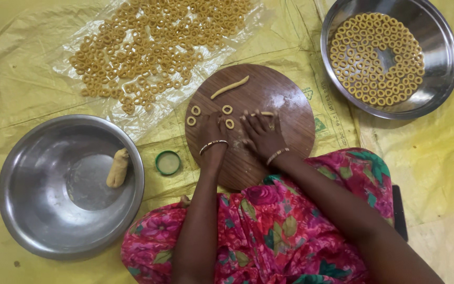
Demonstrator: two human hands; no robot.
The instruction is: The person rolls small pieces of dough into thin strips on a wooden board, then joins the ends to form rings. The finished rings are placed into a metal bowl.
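A round wooden board (pixel 279 105) lies on the yellow sheet in front of me. On it are a rolled dough strip (pixel 230 87) and several small dough rings (pixel 195 110). My left hand (pixel 214 131) rests palm down on the board beside a ring (pixel 229 124). My right hand (pixel 261 131) presses flat on the board, with a thin dough roll (pixel 265 113) showing at its fingertips. Both wrists wear bangles.
A steel bowl (pixel 32 210) at the left holds a dough lump (pixel 117 168). A small green lid (pixel 167 162) sits beside it. Many dough rings (pixel 153 42) lie on clear plastic at the top. A steel bowl (pixel 440 58) at the upper right holds more rings.
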